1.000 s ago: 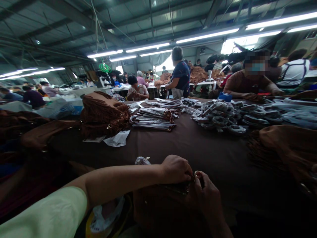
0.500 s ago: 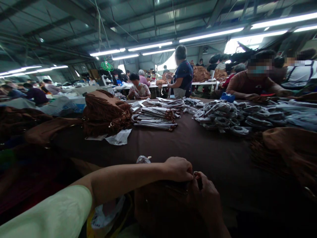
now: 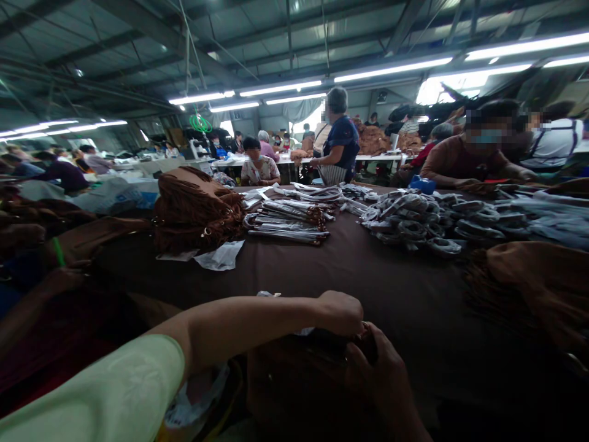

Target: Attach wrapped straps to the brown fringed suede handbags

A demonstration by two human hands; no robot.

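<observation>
My left hand is closed, its fingers curled down at the upper edge of a dark brown bag at the table's near edge. Below and to its right, my right hand is closed round the bag's corner, thumb and fingers gripping the brown material. The two hands nearly meet there. What my left fingers pinch is hidden under the hand. A small piece of pale wrapping shows behind my left forearm.
Fringed brown bags are stacked at the left back, beside wrapped straps. More wrapped straps lie at the right back, with brown pieces nearer. A co-worker's hand is at the left; another person sits across.
My left hand has shifted slightly right and its fist has turned over more. My right hand has dropped a little. A co-worker's hands have come into view at the left.
</observation>
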